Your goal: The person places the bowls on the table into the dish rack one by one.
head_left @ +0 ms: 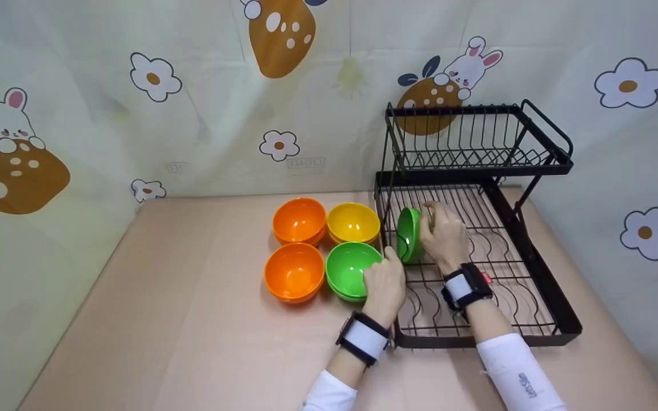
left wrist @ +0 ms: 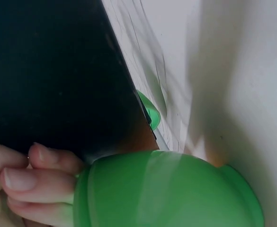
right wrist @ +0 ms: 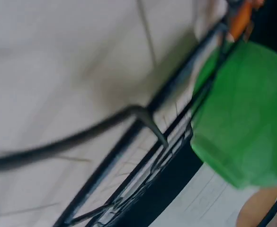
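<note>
- Hands work apart, each at something green: the left hand (head_left: 385, 288) has its fingers curled against the right rim of the green stack (head_left: 346, 268) (whether it pinches that rim or merely rests there, I cannot tell), while the right hand (head_left: 446, 235) pinches the tipped green bowl (head_left: 406, 227) from its base side.
- Leftmost on the table (head_left: 192, 308), the front orange bowl (head_left: 295, 272) and rear orange stack (head_left: 299, 220) sit mouth up; nesting probably saves room.
- Next, the yellow stack (head_left: 353, 222) stands behind the green stack; this tight square presumably keeps everything within reach.
- Further right, the tipped green bowl is on its side in the black rack's (head_left: 546, 341) lower tier, near the left edge, mouth leftward; the wavy wires seem shaped to prop it.
- Above, the upper tier (head_left: 477, 172) sits set back, likely leaving arm room in front.
</note>
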`<action>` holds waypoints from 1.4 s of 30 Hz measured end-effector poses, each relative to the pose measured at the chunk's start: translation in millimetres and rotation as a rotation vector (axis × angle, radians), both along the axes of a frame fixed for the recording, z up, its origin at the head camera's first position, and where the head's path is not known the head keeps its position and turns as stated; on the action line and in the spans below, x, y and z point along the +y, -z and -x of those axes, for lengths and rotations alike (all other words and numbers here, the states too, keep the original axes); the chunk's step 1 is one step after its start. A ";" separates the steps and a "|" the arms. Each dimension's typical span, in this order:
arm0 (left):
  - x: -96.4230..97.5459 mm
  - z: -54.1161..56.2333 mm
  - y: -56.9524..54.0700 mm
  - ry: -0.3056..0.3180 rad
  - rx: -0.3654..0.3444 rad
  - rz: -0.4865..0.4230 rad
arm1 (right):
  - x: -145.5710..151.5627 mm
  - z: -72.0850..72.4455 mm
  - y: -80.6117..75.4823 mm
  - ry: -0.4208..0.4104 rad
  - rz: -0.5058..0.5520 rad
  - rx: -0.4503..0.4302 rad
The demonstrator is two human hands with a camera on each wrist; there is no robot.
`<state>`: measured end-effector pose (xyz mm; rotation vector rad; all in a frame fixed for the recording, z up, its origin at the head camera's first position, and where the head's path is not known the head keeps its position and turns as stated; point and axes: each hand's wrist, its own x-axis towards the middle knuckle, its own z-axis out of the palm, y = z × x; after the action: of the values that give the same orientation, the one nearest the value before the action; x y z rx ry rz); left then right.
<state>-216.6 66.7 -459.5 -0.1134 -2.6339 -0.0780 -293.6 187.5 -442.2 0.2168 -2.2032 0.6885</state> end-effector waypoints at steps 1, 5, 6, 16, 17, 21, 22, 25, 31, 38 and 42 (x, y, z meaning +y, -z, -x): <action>-0.2 -0.1 -0.3 0.002 -0.003 -0.004 | 2.1 0.1 -1.5 0.005 0.032 0.000; -3.9 -0.7 -1.6 0.031 -0.021 -0.024 | 8.3 1.8 -4.3 -0.011 0.054 0.008; -6.0 -1.0 -2.6 0.048 -0.025 -0.021 | 9.2 2.1 -4.5 -0.023 0.027 0.011; -53.2 -13.6 -9.4 0.405 -0.009 0.052 | 12.7 3.0 -6.8 -0.150 -0.203 0.152; -58.6 -16.3 -9.9 0.437 -0.029 0.050 | 12.5 3.3 -7.6 -0.163 -0.215 0.164; -76.6 -26.7 -9.6 0.503 -0.109 0.083 | 11.7 3.7 -10.7 -0.214 -0.251 0.183; -79.8 -28.6 -8.8 0.508 -0.116 0.102 | 11.5 3.4 -11.8 -0.225 -0.254 0.184; -86.4 -30.9 -4.4 0.501 -0.108 0.187 | 12.1 2.8 -13.7 -0.237 -0.261 0.189; -90.9 -28.8 5.3 0.470 -0.031 0.243 | 12.6 2.2 -12.9 -0.254 -0.273 0.201; -94.9 -26.4 3.5 0.507 0.055 0.123 | 13.1 1.8 -10.9 -0.276 -0.283 0.180; -98.2 -24.9 -4.3 0.554 0.041 0.104 | 14.0 -0.8 -12.0 -0.287 -0.307 0.155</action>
<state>-191.8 -31.4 -455.2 -0.8657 -2.4887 -0.1237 -292.8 201.5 -430.1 0.7305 -2.1395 0.4621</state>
